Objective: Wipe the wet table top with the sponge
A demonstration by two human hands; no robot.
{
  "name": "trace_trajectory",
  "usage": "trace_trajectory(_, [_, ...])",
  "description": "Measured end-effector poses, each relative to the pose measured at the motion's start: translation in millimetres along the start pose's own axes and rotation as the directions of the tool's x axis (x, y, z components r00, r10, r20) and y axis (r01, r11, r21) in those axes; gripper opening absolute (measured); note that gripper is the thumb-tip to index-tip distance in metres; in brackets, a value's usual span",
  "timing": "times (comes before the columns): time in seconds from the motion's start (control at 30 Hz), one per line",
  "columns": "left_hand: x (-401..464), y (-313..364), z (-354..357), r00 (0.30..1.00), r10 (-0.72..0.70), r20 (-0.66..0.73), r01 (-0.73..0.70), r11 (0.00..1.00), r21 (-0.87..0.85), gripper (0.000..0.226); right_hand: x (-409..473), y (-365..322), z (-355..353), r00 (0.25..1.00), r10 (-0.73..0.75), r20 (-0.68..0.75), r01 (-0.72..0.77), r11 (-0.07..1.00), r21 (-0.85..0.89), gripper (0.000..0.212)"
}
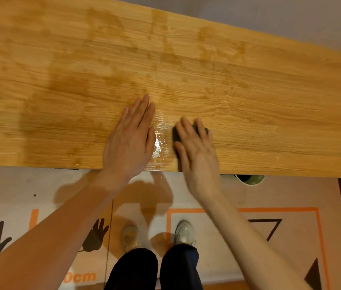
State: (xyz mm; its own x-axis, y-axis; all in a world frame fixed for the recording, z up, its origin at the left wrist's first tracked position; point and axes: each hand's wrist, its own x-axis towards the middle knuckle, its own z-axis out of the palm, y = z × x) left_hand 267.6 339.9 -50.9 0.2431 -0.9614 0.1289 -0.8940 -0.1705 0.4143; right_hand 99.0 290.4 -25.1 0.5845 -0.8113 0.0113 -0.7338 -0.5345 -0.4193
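Note:
The wooden table top (pixel 249 97) fills the upper half of the view, with darker damp patches across its left and middle. A shiny wet patch (pixel 161 141) lies near the front edge between my hands. My left hand (pixel 132 139) rests flat on the wood, fingers straight. My right hand (pixel 196 149) covers a dark sponge (pixel 177 133) and presses it on the table, fingers curved over it. Only the sponge's left end and a bit of its far edge show.
The table's front edge (pixel 270 174) runs across the middle of the view. Below it are a printed floor mat (pixel 238 210), my two shoes and a green-rimmed cup or bin (pixel 249 180) partly under the table. A wall lies beyond the far edge.

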Motion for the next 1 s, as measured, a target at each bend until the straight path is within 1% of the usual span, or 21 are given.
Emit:
trace_trajectory(0.07, [-1.1,0.5,0.5,1.000,0.001,-0.001,-0.001,1.000,-0.005,0.054,6.5,32.5,-15.4,0.998,0.053,-0.034,-0.054,0.999,-0.007,0.046])
trace_trajectory(0.1, [-2.2,1.3,0.8,1.000,-0.001,0.004,0.001,1.000,-0.008,0.054,5.0,52.4,-24.5,0.991,0.120,-0.059,-0.119,0.993,0.006,0.047])
trace_trajectory(0.17, [-3.5,2.6,0.8,1.000,-0.007,0.012,0.007,1.000,-0.009,0.054,-0.2,85.6,-40.4,0.953,0.278,-0.121,-0.275,0.960,0.043,0.048])
trace_trajectory(0.23, [-2.4,2.6,0.1,1.000,-0.014,0.014,0.014,1.000,-0.003,0.054,2.2,92.9,-44.4,0.901,0.392,-0.187,-0.386,0.920,0.068,0.049])
trace_trajectory(0.27, [-1.5,2.8,-0.2,1.000,-0.020,0.020,0.020,1.000,0.003,0.053,6.8,85.3,-40.6,0.883,0.418,-0.215,-0.413,0.908,0.069,0.049])
trace_trajectory(0.3, [-1.2,3.4,-0.7,0.999,-0.026,0.027,0.026,1.000,0.011,0.053,12.6,71.9,-33.5,0.880,0.412,-0.235,-0.410,0.910,0.058,0.049])
trace_trajectory(0.33, [-1.5,4.0,-1.0,0.999,-0.031,0.032,0.031,0.999,0.017,0.053,18.9,54.8,-23.8,0.895,0.371,-0.246,-0.374,0.927,0.038,0.047])
trace_trajectory(0.4, [-1.6,5.3,-1.6,0.999,-0.037,0.034,0.036,0.999,0.020,0.053,34.3,17.3,-0.2,0.946,0.235,-0.221,-0.244,0.970,-0.012,0.044])
trace_trajectory(0.47, [-1.2,5.0,-1.6,0.999,-0.034,0.035,0.033,0.999,0.008,0.053,50.6,-9.9,16.2,0.981,0.104,-0.165,-0.110,0.994,-0.027,0.042])
trace_trajectory(0.53, [-2.4,3.9,-2.4,0.999,-0.036,0.039,0.037,0.999,-0.011,0.053,57.5,-9.3,17.2,0.995,-0.030,-0.091,0.027,0.999,-0.033,0.042])
trace_trajectory(0.6, [-2.8,4.5,-3.5,0.998,-0.033,0.046,0.034,0.999,-0.018,0.054,52.2,20.8,-0.3,0.992,-0.125,0.003,0.125,0.992,-0.037,0.043])
trace_trajectory(0.63, [-2.7,5.7,-4.6,0.998,-0.033,0.048,0.034,0.999,-0.021,0.054,46.6,42.3,-12.8,0.990,-0.136,0.026,0.137,0.990,-0.042,0.044])
trace_trajectory(0.67, [-2.4,6.6,-5.4,0.998,-0.041,0.053,0.042,0.999,-0.024,0.054,39.5,65.6,-26.9,0.993,-0.112,0.026,0.113,0.993,-0.046,0.044])
trace_trajectory(0.77, [0.7,8.4,-7.3,0.993,-0.085,0.082,0.087,0.996,-0.018,0.055,26.7,120.3,-62.1,0.998,0.061,-0.030,-0.061,0.998,-0.021,0.046])
trace_trajectory(0.83, [0.8,9.0,-7.8,0.991,-0.097,0.095,0.099,0.995,-0.012,0.056,26.7,124.9,-65.1,0.982,0.175,-0.073,-0.175,0.985,0.003,0.046])
trace_trajectory(0.87, [0.6,9.2,-8.3,0.990,-0.099,0.102,0.100,0.995,-0.008,0.056,30.8,116.0,-61.0,0.975,0.202,-0.093,-0.201,0.979,0.012,0.045])
trace_trajectory(0.9, [0.6,9.8,-8.9,0.989,-0.099,0.111,0.100,0.995,-0.005,0.056,37.2,102.5,-54.8,0.976,0.193,-0.099,-0.193,0.981,0.005,0.045])
trace_trajectory(0.93, [1.0,10.6,-9.6,0.988,-0.101,0.118,0.102,0.995,-0.002,0.057,45.7,86.2,-45.5,0.986,0.148,-0.083,-0.151,0.988,-0.026,0.046])
trace_trajectory(1.0, [2.7,11.1,-10.5,0.985,-0.116,0.127,0.115,0.993,0.013,0.057,63.4,48.5,-20.3,0.999,0.016,-0.032,-0.019,0.995,-0.096,0.047])
